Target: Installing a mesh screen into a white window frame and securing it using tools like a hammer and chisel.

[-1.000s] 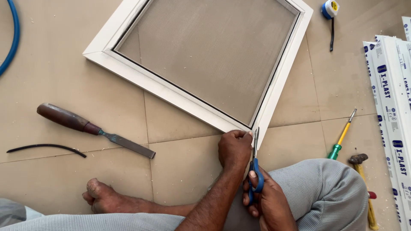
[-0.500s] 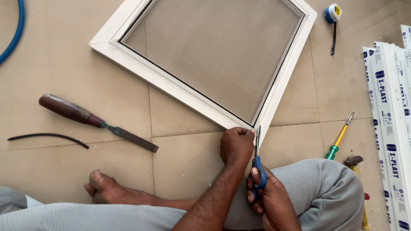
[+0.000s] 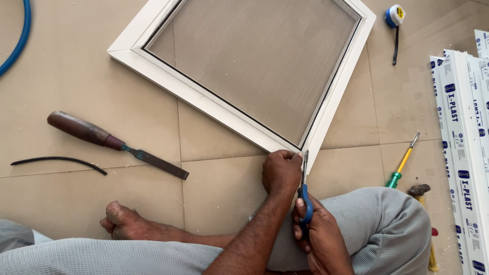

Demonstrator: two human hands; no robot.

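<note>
Scissors (image 3: 304, 183) with blue handles were closed in the right hand (image 3: 318, 237), fingers through the loops, blades pointing up at the near corner of the white-framed mesh screen (image 3: 265, 61) that lay flat on the tiled floor (image 3: 76, 76). The left hand (image 3: 281, 170) was pressed together on that corner, apparently pinching something at the frame's edge, though what lay under the fingers could not be made out. With the blades running just beside the left fingers, a slip looked likely to nick them. Cutting too close to the dark sealing strip along the frame could, I judged, slice into the mesh and loosen it. The frame sat unclamped, so a hard tug might have swung it. A wooden-handled chisel (image 3: 114, 143) lay near the bare foot (image 3: 127, 224), its edge a hazard if the leg shifted. A yellow-and-green screwdriver (image 3: 402, 163) and a hammer (image 3: 420, 191) rested beside the right knee.
</note>
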